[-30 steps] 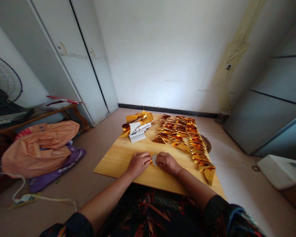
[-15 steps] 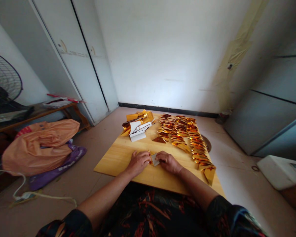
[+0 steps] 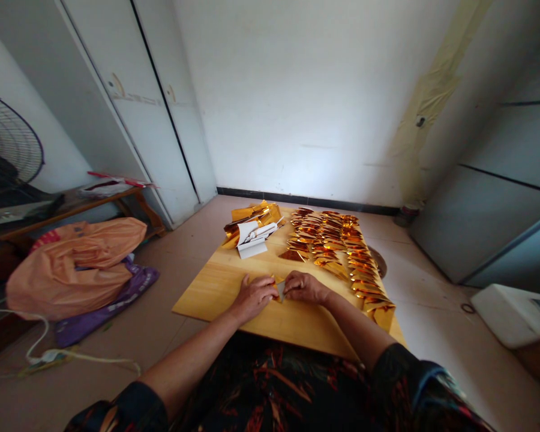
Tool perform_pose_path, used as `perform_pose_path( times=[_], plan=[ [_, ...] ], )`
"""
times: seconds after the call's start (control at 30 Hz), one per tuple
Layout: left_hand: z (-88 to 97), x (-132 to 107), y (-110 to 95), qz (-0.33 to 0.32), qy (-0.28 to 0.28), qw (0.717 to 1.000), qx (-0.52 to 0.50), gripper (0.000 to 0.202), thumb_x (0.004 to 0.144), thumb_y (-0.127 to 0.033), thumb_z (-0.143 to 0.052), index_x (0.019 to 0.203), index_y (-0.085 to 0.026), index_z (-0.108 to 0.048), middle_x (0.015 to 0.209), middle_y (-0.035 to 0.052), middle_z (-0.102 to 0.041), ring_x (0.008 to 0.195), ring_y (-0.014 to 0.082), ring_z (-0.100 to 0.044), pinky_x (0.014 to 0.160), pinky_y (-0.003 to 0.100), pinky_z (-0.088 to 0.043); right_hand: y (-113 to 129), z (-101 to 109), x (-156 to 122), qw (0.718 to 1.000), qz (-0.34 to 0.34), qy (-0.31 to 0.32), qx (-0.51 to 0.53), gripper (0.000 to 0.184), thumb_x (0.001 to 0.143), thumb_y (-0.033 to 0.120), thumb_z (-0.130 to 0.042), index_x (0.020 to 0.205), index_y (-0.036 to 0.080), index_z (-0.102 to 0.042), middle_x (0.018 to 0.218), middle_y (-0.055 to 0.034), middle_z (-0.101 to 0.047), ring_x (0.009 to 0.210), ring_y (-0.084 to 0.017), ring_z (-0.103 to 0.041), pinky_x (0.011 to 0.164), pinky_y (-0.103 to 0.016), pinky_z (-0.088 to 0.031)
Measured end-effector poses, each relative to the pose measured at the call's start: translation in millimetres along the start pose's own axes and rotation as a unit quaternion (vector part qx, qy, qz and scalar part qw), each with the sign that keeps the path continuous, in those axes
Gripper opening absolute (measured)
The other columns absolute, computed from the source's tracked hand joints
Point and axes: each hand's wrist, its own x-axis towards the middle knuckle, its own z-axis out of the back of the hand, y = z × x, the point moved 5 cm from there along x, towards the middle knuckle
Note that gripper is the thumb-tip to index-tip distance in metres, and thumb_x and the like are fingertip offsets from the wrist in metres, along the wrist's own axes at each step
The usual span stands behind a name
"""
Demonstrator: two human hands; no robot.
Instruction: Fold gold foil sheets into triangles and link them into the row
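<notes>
Between my hands a small piece of gold foil paper (image 3: 280,290) lies near the front of the wooden board (image 3: 216,287), its pale underside partly showing. My left hand (image 3: 257,294) has its fingers curled down on the paper's left side. On the right side, my right hand (image 3: 306,288) pinches the paper's edge between thumb and fingers. Rows of folded gold foil pieces (image 3: 326,239) stand along the board's right half. At the back left are loose gold foil sheets (image 3: 252,214) and a white box-like card (image 3: 252,249) with white strips in it.
On the floor at left lie an orange bag (image 3: 72,270), a purple bag (image 3: 121,306) and a pale cable (image 3: 94,358). A fan (image 3: 9,138) stands on a low wooden bench. To the right are a grey fridge (image 3: 486,204) and a white box (image 3: 513,315).
My right fingers have shifted slightly and closed in over the paper, so less of its pale side shows. My left hand stays almost where it was.
</notes>
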Motion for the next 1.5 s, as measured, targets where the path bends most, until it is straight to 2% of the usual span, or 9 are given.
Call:
perform_pose_path(
  times=[0.23,0.43,0.63,0.83,1.1,1.3,1.5],
  plan=[
    [-3.2,1,3,-0.012,0.005,1.0,0.008,0.029,0.086,-0.018,-0.05,0.098,-0.037,-0.068,0.131,0.0,-0.056,0.127,0.0261,-0.043,0.104,0.064,-0.011,3,-2,0,1.0,0.011,0.023,0.015,0.024,0.084,0.039,-0.061,0.087,0.02,-0.074,0.09,-0.0049,-0.06,0.084,-0.014,-0.058,0.078,-0.026,-0.047],
    [-9.9,2,9,-0.024,0.004,0.999,0.022,0.031,0.087,-0.018,-0.048,0.1,-0.038,-0.068,0.133,0.0001,-0.054,0.128,0.0268,-0.041,0.103,0.067,-0.013,3,0,2,0.996,-0.001,0.073,0.042,0.029,0.081,0.047,-0.062,0.087,0.021,-0.075,0.089,-0.0043,-0.059,0.083,-0.014,-0.056,0.078,-0.027,-0.046],
    [-10.7,-1,11,-0.064,0.06,0.994,0.063,0.041,0.087,-0.017,-0.046,0.112,-0.045,-0.061,0.142,-0.002,-0.045,0.133,0.0297,-0.034,0.101,0.071,-0.012,-3,-3,-4,0.997,-0.013,0.032,0.076,0.034,0.079,0.052,-0.062,0.083,0.021,-0.075,0.091,-0.0052,-0.057,0.081,-0.015,-0.055,0.076,-0.027,-0.046],
    [-6.6,-3,11,-0.1,0.127,0.982,0.1,0.048,0.086,-0.018,-0.049,0.123,-0.049,-0.052,0.149,0.0,-0.033,0.137,0.032,-0.026,0.1,0.071,-0.015,-7,0,0,0.994,-0.03,0.061,0.089,0.033,0.078,0.052,-0.063,0.083,0.021,-0.074,0.085,-0.0041,-0.058,0.079,-0.015,-0.056,0.075,-0.027,-0.046],
    [-5.2,-5,8,-0.102,0.166,0.975,0.111,0.05,0.087,-0.023,-0.049,0.129,-0.051,-0.044,0.153,-0.0002,-0.023,0.139,0.0346,-0.019,0.098,0.074,-0.013,-9,5,6,0.992,-0.084,0.071,0.062,0.023,0.077,0.043,-0.067,0.084,0.022,-0.075,0.084,-0.0017,-0.057,0.08,-0.014,-0.056,0.077,-0.025,-0.045],
    [-2.8,-5,5,-0.11,0.186,0.969,0.119,0.05,0.087,-0.026,-0.048,0.131,-0.051,-0.04,0.155,-0.0005,-0.018,0.14,0.0352,-0.014,0.098,0.074,-0.013,-10,3,3,0.991,-0.077,0.066,0.092,0.03,0.075,0.048,-0.068,0.087,0.022,-0.074,0.088,-0.002,-0.056,0.082,-0.014,-0.055,0.079,-0.026,-0.044],
    [-2.9,-5,7,-0.117,0.189,0.968,0.117,0.056,0.085,-0.022,-0.049,0.131,-0.054,-0.038,0.154,-0.0003,-0.019,0.14,0.0365,-0.013,0.096,0.075,-0.014,-5,-5,0,0.992,-0.047,0.073,0.088,0.028,0.075,0.048,-0.067,0.079,0.021,-0.075,0.09,-0.0036,-0.057,0.086,-0.015,-0.054,0.081,-0.028,-0.044]
  ],
)
